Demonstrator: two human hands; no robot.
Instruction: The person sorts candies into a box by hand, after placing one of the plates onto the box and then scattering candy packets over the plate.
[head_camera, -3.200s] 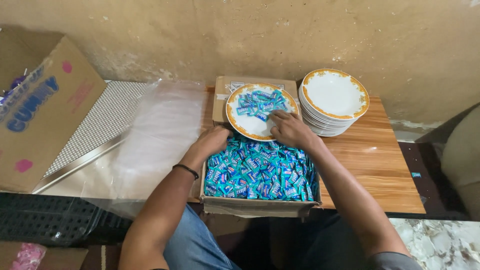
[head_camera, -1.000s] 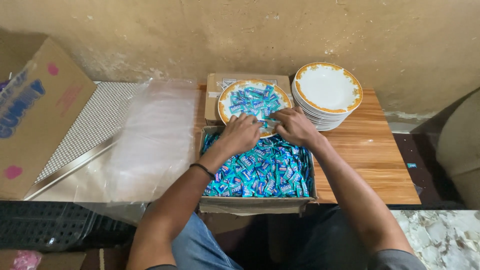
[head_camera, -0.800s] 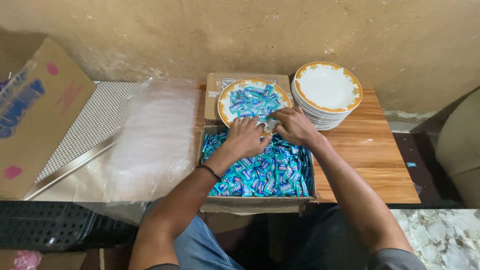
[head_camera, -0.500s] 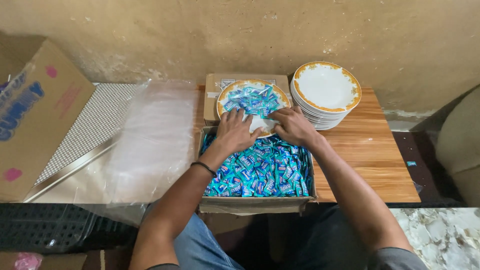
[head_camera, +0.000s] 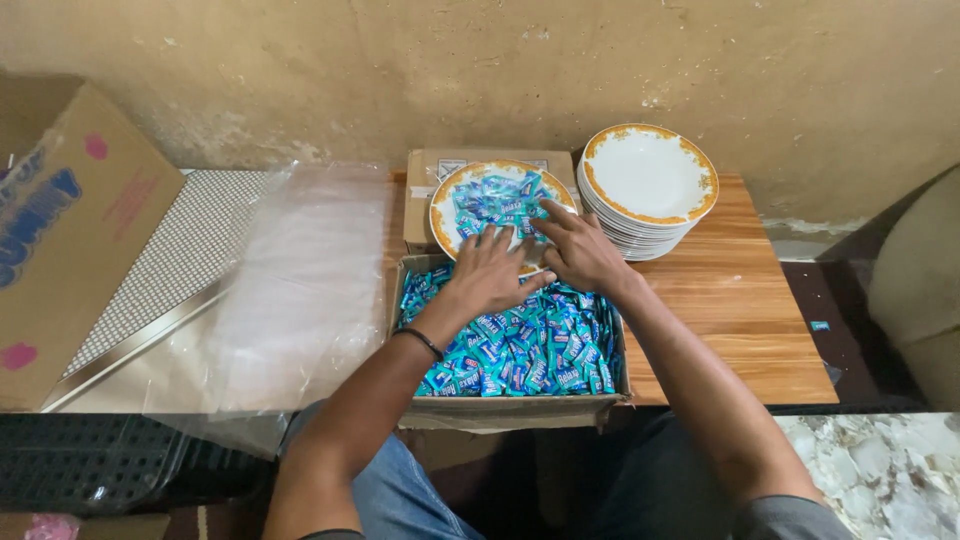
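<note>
So I had both hands up at the plate of candies (head_camera: 497, 199), which sat on a small closed cardboard box (head_camera: 428, 175) at the back edge of the wooden tabletop (head_camera: 740, 310), right against the wall. The plate was white with an orange-gold patterned rim, and it carried a loose heap of little wrapped candies, blue and teal wrappers with white lettering, all shiny and crinkly.

My left hand (head_camera: 487, 273) was palm down with the fingers spread flat, fingertips on the near rim of the plate and just touching the heap. Not gripping anything as far as I could see. My right hand (head_camera: 578, 252) was beside it, fingers stretched out over the plate's right side and resting on the candies; it looked loosely open, though I couldn't tell if a wrapper was pinched under the fingertips.

Right below my wrists was the open carton (head_camera: 508, 410) at the front edge of the tabletop, packed nearly full with the same blue wrapped candies (head_camera: 530, 355). My left forearm crossed over it, black band (head_camera: 419, 343) on the wrist.

To the right of the plate, at the back right corner, stood a stack of empty plates (head_camera: 648, 180) with the same rim. Off to the left lay a sheet of clear plastic (head_camera: 300, 290) over a metal surface, and a big cardboard box (head_camera: 70, 230) leaned at the far left.
</note>
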